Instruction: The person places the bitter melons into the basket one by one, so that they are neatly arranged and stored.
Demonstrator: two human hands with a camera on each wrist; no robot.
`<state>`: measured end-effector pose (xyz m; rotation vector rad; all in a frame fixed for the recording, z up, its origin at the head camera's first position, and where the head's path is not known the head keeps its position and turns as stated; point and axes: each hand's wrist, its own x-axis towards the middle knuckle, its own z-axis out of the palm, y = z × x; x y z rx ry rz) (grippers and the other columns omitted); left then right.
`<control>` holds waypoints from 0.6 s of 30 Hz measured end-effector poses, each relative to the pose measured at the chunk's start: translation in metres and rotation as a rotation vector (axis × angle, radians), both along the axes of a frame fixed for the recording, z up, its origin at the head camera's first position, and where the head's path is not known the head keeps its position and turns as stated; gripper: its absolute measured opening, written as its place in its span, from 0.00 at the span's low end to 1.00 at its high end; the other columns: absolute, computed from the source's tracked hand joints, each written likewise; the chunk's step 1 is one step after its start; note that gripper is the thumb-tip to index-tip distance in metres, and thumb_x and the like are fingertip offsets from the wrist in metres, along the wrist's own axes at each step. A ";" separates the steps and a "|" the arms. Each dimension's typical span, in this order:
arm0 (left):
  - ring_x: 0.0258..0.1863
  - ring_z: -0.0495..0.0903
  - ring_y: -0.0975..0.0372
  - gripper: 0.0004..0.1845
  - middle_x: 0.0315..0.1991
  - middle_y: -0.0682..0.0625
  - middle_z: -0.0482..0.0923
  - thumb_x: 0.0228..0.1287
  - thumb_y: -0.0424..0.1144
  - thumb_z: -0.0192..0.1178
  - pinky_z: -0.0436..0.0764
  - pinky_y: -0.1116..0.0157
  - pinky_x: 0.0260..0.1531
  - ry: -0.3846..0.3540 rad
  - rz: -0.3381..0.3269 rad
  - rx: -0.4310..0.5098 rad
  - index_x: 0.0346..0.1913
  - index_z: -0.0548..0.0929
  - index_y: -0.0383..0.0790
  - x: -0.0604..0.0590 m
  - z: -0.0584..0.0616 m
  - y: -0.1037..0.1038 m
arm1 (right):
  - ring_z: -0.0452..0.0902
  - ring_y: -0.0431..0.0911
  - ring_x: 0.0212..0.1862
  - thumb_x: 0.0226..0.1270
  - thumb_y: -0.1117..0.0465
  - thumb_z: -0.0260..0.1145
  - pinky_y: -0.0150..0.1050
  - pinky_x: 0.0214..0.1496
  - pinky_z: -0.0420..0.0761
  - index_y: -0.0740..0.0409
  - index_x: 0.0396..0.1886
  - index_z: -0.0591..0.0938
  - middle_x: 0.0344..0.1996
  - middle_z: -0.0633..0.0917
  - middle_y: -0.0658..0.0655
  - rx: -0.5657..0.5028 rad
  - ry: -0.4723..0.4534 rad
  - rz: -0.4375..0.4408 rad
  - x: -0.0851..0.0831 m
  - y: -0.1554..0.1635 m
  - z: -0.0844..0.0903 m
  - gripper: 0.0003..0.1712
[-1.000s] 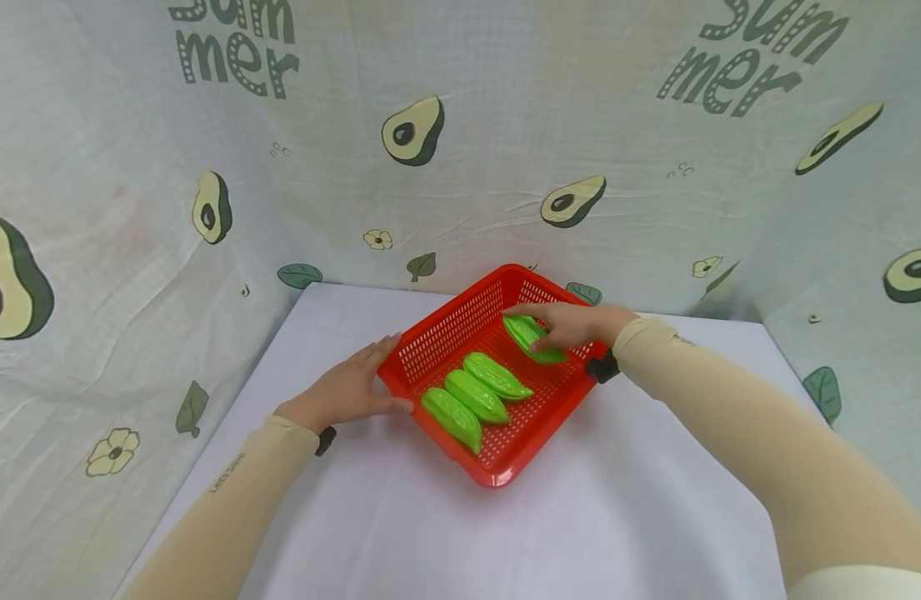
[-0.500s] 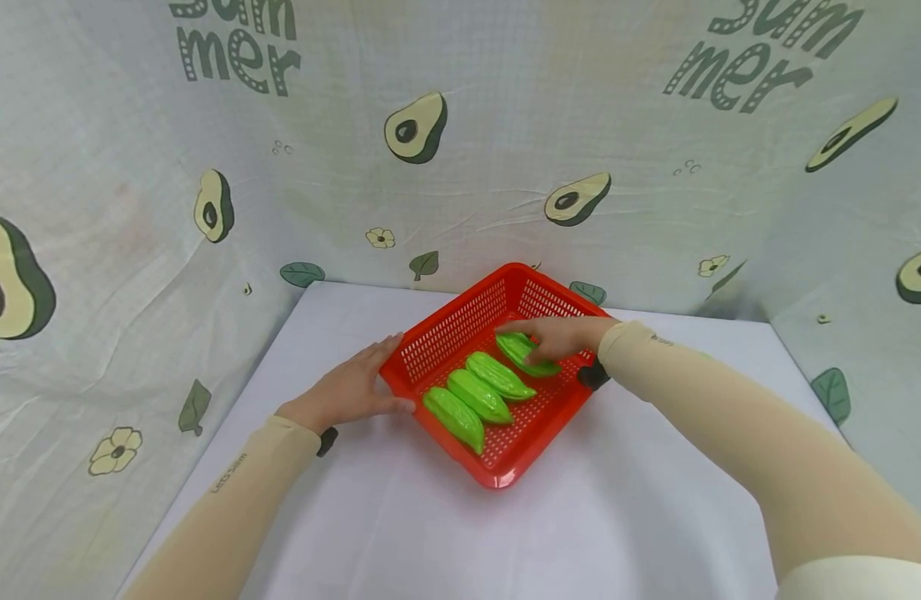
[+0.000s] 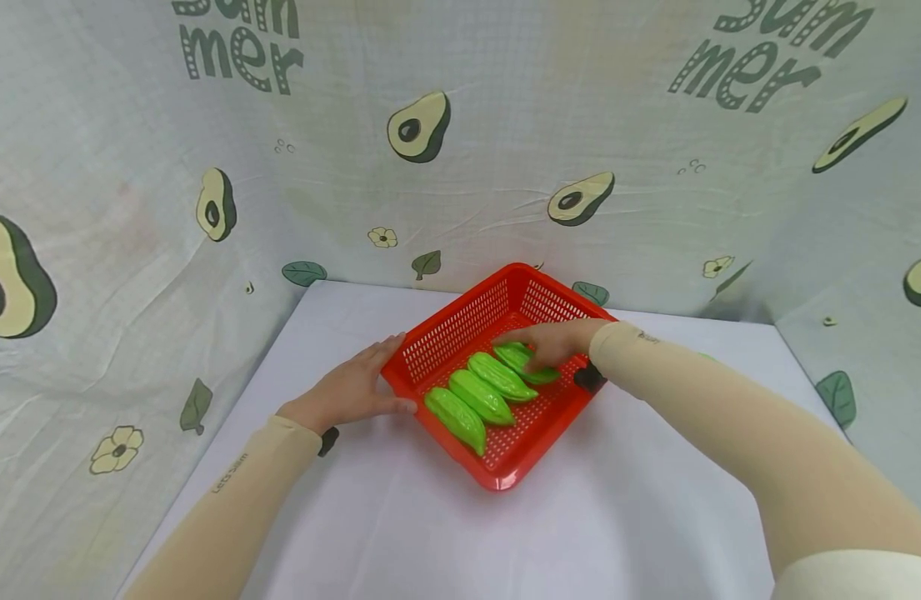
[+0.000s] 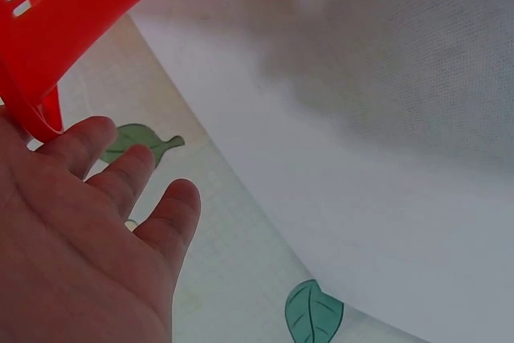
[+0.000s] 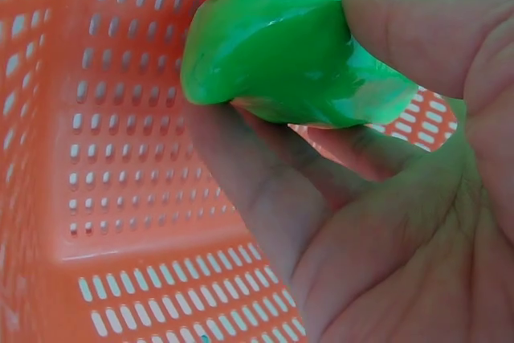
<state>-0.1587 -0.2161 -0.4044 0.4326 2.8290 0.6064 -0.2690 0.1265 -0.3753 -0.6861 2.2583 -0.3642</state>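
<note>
A red plastic basket [image 3: 535,454] stands turned cornerwise on the white table. Three glossy green ridged fruits lie side by side in it: a front fruit [image 3: 456,419], a middle fruit [image 3: 481,397] and a back fruit [image 3: 502,377]. My right hand [image 3: 552,342] reaches in and grips another green ridged fruit [image 5: 273,50], thumb on one side and fingers on the other; that hand partly covers it in the head view. My left hand [image 3: 349,387] rests against the basket's left corner, its fingers [image 4: 173,214] extended and spread in the left wrist view.
White cloth covers the table [image 3: 430,533]. A fabric backdrop [image 3: 498,183] printed with avocados and leaves rises behind and at both sides. A small bit of something green [image 3: 706,356] shows behind the right sleeve [image 3: 700,408].
My right hand has moved left and slightly down with its fruit, bringing it close beside the row of three. The left hand and the basket stay nearly in place.
</note>
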 end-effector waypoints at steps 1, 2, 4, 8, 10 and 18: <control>0.76 0.52 0.50 0.66 0.79 0.50 0.50 0.43 0.81 0.61 0.67 0.45 0.65 -0.002 0.002 0.001 0.81 0.45 0.55 0.000 0.000 0.000 | 0.60 0.54 0.66 0.70 0.58 0.67 0.49 0.59 0.77 0.34 0.77 0.63 0.69 0.67 0.54 0.009 0.002 0.002 0.000 -0.001 0.001 0.41; 0.76 0.52 0.50 0.67 0.79 0.50 0.50 0.42 0.81 0.61 0.67 0.45 0.65 -0.003 0.003 0.001 0.81 0.45 0.55 0.000 0.000 -0.001 | 0.60 0.54 0.67 0.70 0.58 0.68 0.50 0.59 0.77 0.33 0.77 0.63 0.69 0.67 0.55 0.016 0.001 0.002 -0.001 -0.003 0.001 0.41; 0.76 0.52 0.50 0.67 0.79 0.50 0.50 0.42 0.82 0.60 0.67 0.45 0.65 -0.007 0.003 0.002 0.81 0.45 0.55 0.000 0.000 -0.001 | 0.59 0.55 0.68 0.68 0.58 0.69 0.51 0.59 0.77 0.32 0.77 0.63 0.70 0.66 0.54 0.032 -0.003 -0.012 -0.001 -0.005 0.002 0.41; 0.76 0.52 0.50 0.67 0.79 0.49 0.51 0.41 0.83 0.59 0.66 0.45 0.66 -0.006 0.000 -0.004 0.81 0.45 0.55 0.000 0.000 0.000 | 0.59 0.55 0.68 0.65 0.62 0.71 0.49 0.56 0.80 0.29 0.76 0.65 0.69 0.67 0.53 0.041 -0.035 -0.038 -0.002 -0.008 -0.001 0.44; 0.76 0.52 0.50 0.68 0.79 0.48 0.51 0.41 0.83 0.59 0.66 0.46 0.66 -0.005 0.001 -0.007 0.81 0.45 0.55 0.000 0.000 0.000 | 0.59 0.54 0.67 0.64 0.64 0.72 0.48 0.55 0.81 0.28 0.75 0.65 0.68 0.68 0.52 0.041 -0.047 -0.038 -0.003 -0.010 -0.003 0.45; 0.76 0.52 0.50 0.68 0.78 0.47 0.51 0.40 0.84 0.57 0.66 0.46 0.66 -0.001 0.001 -0.010 0.81 0.45 0.55 -0.001 0.000 -0.002 | 0.62 0.55 0.66 0.62 0.65 0.73 0.50 0.55 0.81 0.28 0.74 0.66 0.65 0.70 0.52 0.048 -0.047 -0.017 -0.007 -0.015 -0.005 0.46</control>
